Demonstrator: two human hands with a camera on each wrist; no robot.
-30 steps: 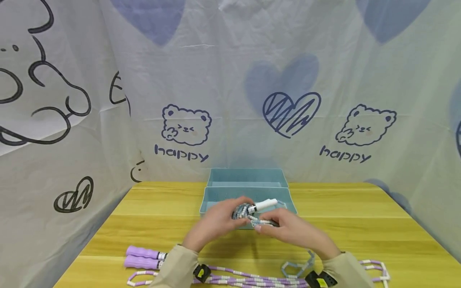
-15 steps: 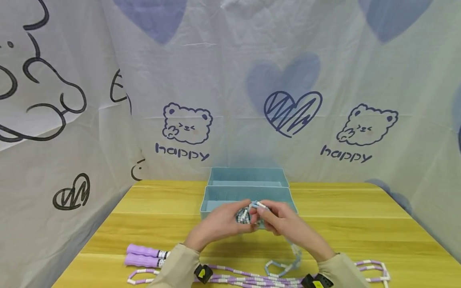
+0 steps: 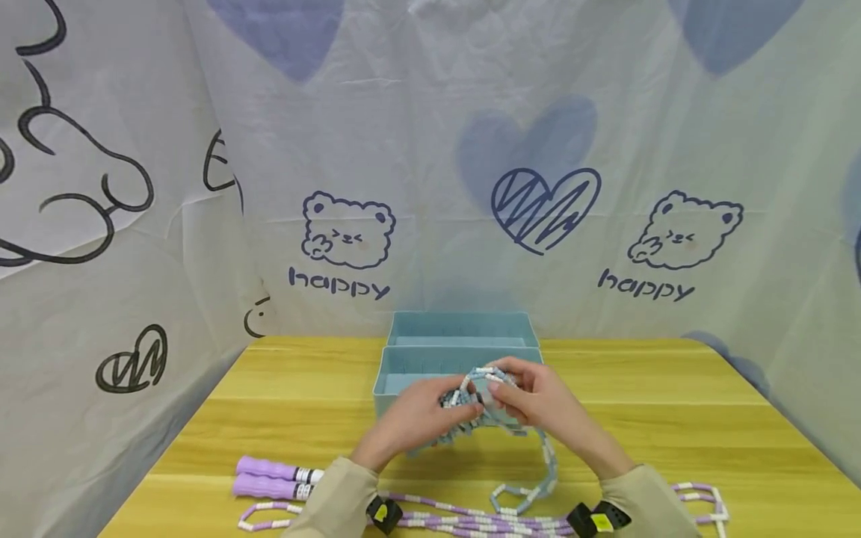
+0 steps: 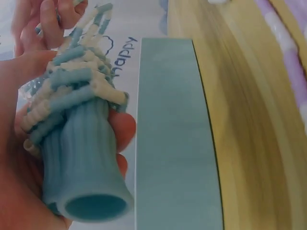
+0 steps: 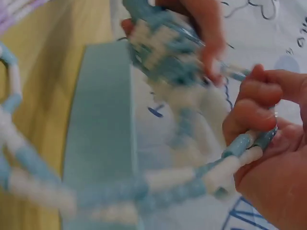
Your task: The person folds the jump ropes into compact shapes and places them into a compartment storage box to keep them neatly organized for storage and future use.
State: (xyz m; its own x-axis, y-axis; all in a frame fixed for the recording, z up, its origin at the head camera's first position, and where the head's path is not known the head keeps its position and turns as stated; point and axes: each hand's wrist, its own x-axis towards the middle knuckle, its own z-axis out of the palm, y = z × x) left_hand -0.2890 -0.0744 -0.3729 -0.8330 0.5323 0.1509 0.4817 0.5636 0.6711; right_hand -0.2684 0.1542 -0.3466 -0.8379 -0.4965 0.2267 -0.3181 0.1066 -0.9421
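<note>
Beaded rope (image 4: 79, 76) bundled round handle (image 4: 88, 153), just on near side of bin (image 3: 430, 362); handle slants along bin's near wall, wrapped end toward right hand (image 3: 534, 394). Left hand (image 3: 425, 412), nearer bundle, curled round handle; right pinches strand.

Wears plain beige left sleeve (image 3: 335, 499) and right sleeve (image 3: 649, 504), wrist-length | carries black, boxy left wrist unit (image 3: 386, 516) and right wrist unit (image 3: 585, 521), both yellow-marked | shows left hand (image 3: 418, 411) and right hand (image 3: 534, 392) bare

A curtained-off work nook, with printed cloth (image 3: 417, 149) hanging round a wood-grain table (image 3: 699, 418).
</note>
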